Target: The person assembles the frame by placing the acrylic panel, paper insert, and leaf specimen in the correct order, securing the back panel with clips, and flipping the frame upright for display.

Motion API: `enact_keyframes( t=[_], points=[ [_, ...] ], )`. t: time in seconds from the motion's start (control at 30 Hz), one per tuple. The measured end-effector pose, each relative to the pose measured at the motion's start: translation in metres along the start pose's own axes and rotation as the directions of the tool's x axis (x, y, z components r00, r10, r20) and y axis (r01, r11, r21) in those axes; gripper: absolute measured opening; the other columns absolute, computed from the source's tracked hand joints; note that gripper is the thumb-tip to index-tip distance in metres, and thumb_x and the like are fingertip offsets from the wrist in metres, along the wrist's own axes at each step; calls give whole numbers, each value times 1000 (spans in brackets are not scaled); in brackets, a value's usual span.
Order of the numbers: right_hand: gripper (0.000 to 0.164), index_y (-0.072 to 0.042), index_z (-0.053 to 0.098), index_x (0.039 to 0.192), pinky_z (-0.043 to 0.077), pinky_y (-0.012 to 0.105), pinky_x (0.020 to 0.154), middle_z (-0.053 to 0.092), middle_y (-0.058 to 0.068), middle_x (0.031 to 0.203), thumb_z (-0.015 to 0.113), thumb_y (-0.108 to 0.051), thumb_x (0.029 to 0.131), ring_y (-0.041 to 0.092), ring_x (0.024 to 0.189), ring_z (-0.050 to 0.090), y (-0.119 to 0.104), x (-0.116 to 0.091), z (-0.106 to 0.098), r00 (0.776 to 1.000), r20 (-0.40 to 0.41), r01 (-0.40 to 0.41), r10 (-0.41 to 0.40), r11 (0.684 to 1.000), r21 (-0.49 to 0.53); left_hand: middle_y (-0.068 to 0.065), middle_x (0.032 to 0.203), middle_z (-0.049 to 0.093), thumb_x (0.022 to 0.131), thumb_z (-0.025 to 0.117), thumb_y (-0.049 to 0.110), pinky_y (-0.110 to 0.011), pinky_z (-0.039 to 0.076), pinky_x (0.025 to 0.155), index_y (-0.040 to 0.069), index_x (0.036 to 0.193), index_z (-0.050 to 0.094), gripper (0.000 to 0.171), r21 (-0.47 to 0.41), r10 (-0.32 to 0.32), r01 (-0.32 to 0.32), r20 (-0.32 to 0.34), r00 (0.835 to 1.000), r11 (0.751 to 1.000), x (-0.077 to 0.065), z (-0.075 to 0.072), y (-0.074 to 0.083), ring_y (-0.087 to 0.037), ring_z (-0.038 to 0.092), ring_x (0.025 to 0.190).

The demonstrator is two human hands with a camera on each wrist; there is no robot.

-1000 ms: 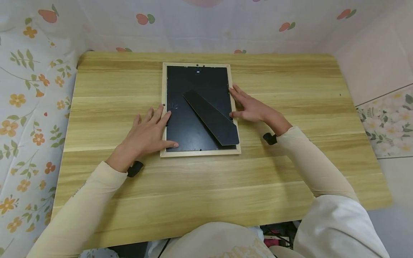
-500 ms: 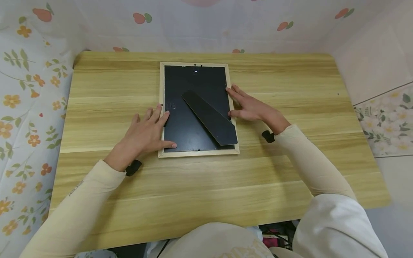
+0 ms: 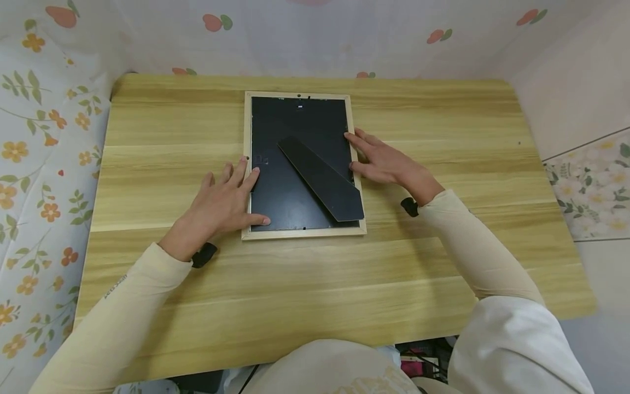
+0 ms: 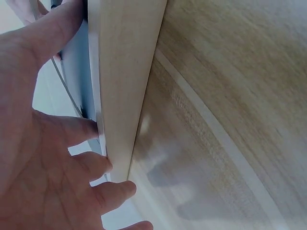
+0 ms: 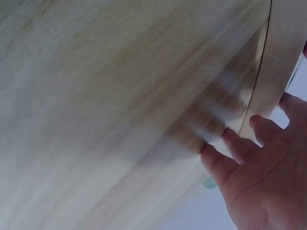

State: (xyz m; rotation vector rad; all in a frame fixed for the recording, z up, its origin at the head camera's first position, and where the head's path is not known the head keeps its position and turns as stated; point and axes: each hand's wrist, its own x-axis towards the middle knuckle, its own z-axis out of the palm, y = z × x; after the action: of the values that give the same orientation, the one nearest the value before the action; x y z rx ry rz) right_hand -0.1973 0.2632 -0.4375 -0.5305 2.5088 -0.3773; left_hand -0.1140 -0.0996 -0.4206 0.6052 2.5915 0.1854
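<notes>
The wood-grained worktop (image 3: 305,295), yellowish with rounded corners, carries a picture frame (image 3: 290,186) lying black back upward, nearer its far side; a dark speck (image 3: 519,143) towards the right may be a hole.

HEAD VIEW, centre: picture frame (image 3: 304,233), front face hidden on underside | lower left: lettering (image 3: 116,286) on left sleeve (image 3: 128,317) illegible | bottom edge, right of centre: items (image 3: 413,368) below tabletop (image 3: 315,295) unidentifiable | LEFT WRIST VIEW: left hand (image 4: 53,158) cut by left edge | RIGHT WRIST VIEW: right hand (image 5: 268,177) cut by right edge
</notes>
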Motion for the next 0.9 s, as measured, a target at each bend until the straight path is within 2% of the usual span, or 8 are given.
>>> enact_keyframes(
  t=[0.2,0.47,0.67,0.77,0.9],
  points=[
    [70,-26,3,158,19,54,116,-2,7,164,37,-47,102,32,150,8,-1,0,0,1000,-25,8,-9,998,-57,-19,163,-1,81,64,67,-70,15,108,9,157,13,108,6,4,-4,-4,1000,1000,0,0,0,-46,11,146],
    [70,-25,1,158,17,54,117,-7,5,164,36,-47,102,33,150,6,-1,0,2,999,-38,6,-9,997,-77,-20,162,-2,82,64,66,-69,15,109,8,157,13,108,16,3,-3,-3,1000,1000,0,-1,2,-44,10,147],
    [71,-23,1,158,18,54,117,-8,4,164,35,-50,101,34,150,6,-1,-1,2,999,-42,9,-13,995,-95,-22,162,5,86,57,67,-70,14,109,7,156,19,100,85,5,-7,28,1000,996,4,-10,4,-45,12,146],
    [74,-26,1,158,17,55,117,-11,2,163,36,-55,100,34,150,4,1,0,0,999,-34,6,-9,996,-85,-21,159,19,90,53,63,-69,18,109,6,152,33,86,108,19,-17,-13,1000,994,7,-17,2,-44,19,144],
    [79,-29,0,158,18,57,116,-15,0,163,37,-63,97,33,150,0,3,1,-5,1000,-14,13,-14,997,-74,-21,153,31,95,56,50,-69,22,107,2,143,45,69,73,10,-1,-128,992,997,10,-24,-4,-43,26,141]
  ],
)
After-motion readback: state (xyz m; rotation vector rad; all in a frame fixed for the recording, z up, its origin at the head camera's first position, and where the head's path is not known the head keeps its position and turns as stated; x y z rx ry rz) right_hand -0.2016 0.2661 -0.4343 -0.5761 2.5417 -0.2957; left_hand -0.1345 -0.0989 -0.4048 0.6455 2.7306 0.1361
